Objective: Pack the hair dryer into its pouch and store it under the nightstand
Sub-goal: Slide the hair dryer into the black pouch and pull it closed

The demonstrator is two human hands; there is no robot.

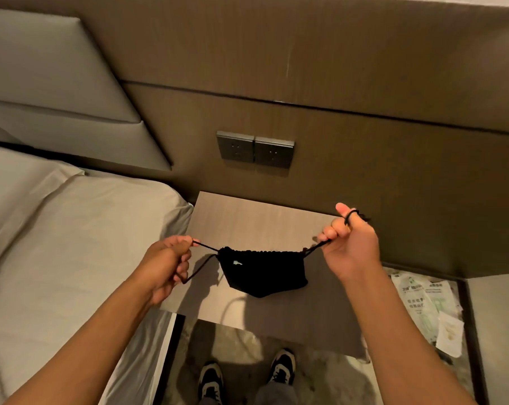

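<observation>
A black drawstring pouch (263,271) hangs in the air over the wooden nightstand (262,217), its mouth gathered tight along the top edge. My left hand (167,266) pinches the left drawstring, which loops down below my fingers. My right hand (349,244) grips the right drawstring, with the cord wound around my raised index finger. Both cords are stretched taut, away from each other. The pouch bulges, and the hair dryer itself is not visible.
A bed with grey sheets (72,244) lies to the left of the nightstand. Two wall sockets (255,149) sit in the brown panel behind it. White printed bags (428,311) lie on the floor at the right. My shoes (247,375) stand on the floor below.
</observation>
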